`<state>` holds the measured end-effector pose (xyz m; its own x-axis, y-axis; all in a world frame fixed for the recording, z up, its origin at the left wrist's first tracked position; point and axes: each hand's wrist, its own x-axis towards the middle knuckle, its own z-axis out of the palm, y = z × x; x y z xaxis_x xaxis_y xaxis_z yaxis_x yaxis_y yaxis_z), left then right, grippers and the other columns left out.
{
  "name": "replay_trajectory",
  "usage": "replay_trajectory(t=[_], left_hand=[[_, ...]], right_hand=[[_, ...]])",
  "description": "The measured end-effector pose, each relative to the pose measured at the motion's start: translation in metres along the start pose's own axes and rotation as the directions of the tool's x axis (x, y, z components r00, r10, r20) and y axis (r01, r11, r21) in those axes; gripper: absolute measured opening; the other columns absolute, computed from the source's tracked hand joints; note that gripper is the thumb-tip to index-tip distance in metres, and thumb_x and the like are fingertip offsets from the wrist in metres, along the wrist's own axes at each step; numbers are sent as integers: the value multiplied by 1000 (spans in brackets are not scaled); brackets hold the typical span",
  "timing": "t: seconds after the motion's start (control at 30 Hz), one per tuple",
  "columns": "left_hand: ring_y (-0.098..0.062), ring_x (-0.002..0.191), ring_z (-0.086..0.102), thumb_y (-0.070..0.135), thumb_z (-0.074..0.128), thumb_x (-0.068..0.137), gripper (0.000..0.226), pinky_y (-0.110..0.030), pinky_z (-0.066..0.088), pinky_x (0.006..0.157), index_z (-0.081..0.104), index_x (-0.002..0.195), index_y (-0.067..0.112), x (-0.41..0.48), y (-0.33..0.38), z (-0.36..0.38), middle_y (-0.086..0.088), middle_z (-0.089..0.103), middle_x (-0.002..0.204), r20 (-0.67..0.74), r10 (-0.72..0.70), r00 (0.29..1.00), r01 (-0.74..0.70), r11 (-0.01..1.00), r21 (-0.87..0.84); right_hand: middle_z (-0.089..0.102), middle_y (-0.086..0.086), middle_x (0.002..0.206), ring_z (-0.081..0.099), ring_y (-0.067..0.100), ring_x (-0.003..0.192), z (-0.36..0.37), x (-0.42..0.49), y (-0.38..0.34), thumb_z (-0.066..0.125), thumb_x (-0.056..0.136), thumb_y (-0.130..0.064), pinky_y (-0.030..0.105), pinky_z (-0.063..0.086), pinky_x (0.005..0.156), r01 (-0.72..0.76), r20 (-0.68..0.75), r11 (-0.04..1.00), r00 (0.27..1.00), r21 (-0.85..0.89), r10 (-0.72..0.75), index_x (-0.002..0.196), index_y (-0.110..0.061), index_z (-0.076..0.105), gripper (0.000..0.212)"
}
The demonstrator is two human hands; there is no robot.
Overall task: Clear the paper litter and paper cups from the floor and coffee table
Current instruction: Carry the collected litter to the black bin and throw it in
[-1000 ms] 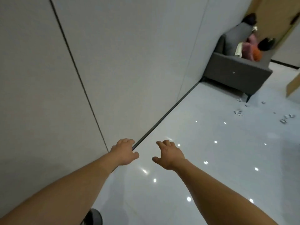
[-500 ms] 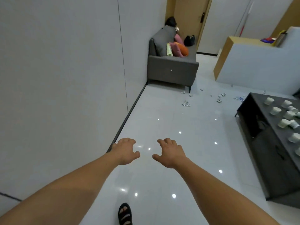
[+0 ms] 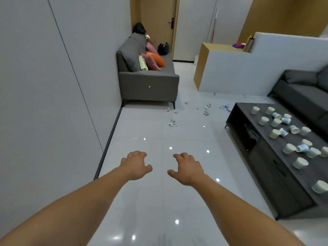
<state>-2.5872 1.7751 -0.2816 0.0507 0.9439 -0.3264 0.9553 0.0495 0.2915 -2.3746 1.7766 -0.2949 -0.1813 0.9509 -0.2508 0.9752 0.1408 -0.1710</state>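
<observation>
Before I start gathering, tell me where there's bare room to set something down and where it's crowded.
The floor is bare between the wall's baseboard and the coffee table, below the left hand and right hand. The tabletop is crowded with paper cups. Paper litter dots the floor between the grey sofa and the table's far end.

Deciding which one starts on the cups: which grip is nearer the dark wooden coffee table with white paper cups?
Right. The right grip hovers left of the dark wooden coffee table, not touching it; the left grip is farther left, nearer the grey wall.
</observation>
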Motion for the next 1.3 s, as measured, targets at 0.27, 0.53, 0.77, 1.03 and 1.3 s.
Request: replay_trajectory(t=[0.27,0.53,0.77,1.03,1.3], left_hand=[[-23,139,26,47,51,88,67,-42,29,110,30,147,20,158,76,-21,-1,31,152,52,46,998,-47,999,23],[-24,138,29,44,51,90,67,-42,32,110,29,147,19,295,129,-63,-3,32,151,50,24,998,-22,999,-36],[-24,139,28,45,51,90,67,-41,31,111,28,148,19,431,145,-78,-3,29,153,124,28,992,-23,999,-44],[-24,136,32,44,53,88,67,-40,35,108,30,147,20,608,160,-133,-3,32,150,125,65,990,-55,995,-80],[-25,136,32,43,53,88,67,-38,35,107,30,147,19,754,186,-151,-3,32,151,184,13,983,0,997,-74]], right_hand=[[28,4,153,30,27,138,-39,140,87,49,91,-58,44,34,106,-50,8,998,999,49,49,151,-24,25,74],[32,5,149,33,27,134,-99,273,175,49,92,-54,43,40,103,-62,28,998,998,33,61,151,-21,26,72],[33,5,148,34,27,133,-119,400,206,50,91,-55,43,41,102,-56,79,998,995,20,55,150,-22,25,73],[31,4,150,35,26,134,-162,553,245,50,91,-55,42,41,103,-122,101,992,988,23,119,151,-22,25,73],[31,4,150,36,25,133,-183,700,302,51,92,-54,41,41,103,-107,156,993,983,57,97,151,-22,25,72]])
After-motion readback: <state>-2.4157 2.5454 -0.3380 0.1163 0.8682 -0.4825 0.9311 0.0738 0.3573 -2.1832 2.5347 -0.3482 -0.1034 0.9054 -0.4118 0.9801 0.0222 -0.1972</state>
